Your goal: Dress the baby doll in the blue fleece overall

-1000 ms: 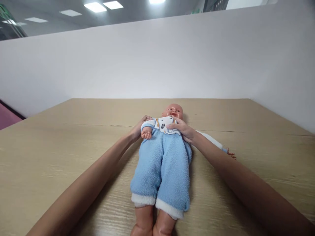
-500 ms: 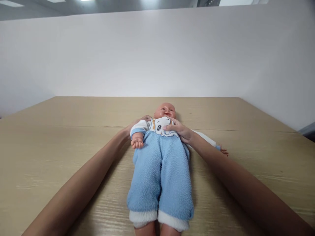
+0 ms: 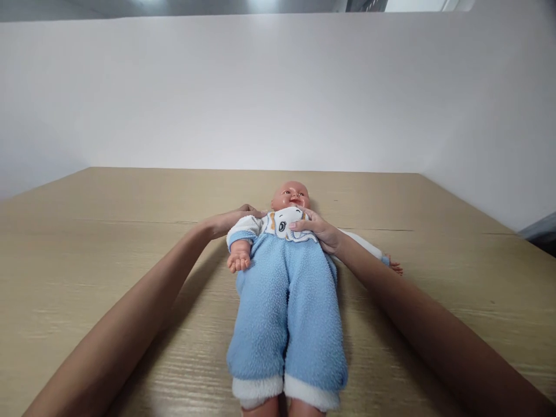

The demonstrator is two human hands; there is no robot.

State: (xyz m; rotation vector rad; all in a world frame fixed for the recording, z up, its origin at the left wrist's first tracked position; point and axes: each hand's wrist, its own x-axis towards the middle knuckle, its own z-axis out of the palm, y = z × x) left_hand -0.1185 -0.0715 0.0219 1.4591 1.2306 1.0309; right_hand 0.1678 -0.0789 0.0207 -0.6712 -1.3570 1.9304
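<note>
A baby doll [image 3: 291,295] lies on its back on the wooden table, its head at the far end and its legs toward me. It wears a fuzzy light blue and white outfit with a cartoon face on the chest [image 3: 282,225]. My left hand [image 3: 230,221] is closed at the shoulder of the white sleeve on the left; the sleeve partly hides its fingers. My right hand [image 3: 320,230] grips the doll's chest from the right side, thumb across the cartoon face. The doll's other arm [image 3: 365,246] stretches out to the right beyond my wrist.
The wooden table [image 3: 104,197] reaches to a pale wall [image 3: 260,98] at the back. Another pale wall rises on the right, with a dark object [image 3: 541,231] at the table's right edge.
My left hand and wrist have shifted left and slightly up at the shoulder. The doll's left-side forearm has dropped a little toward me. My right hand stays on the chest.
</note>
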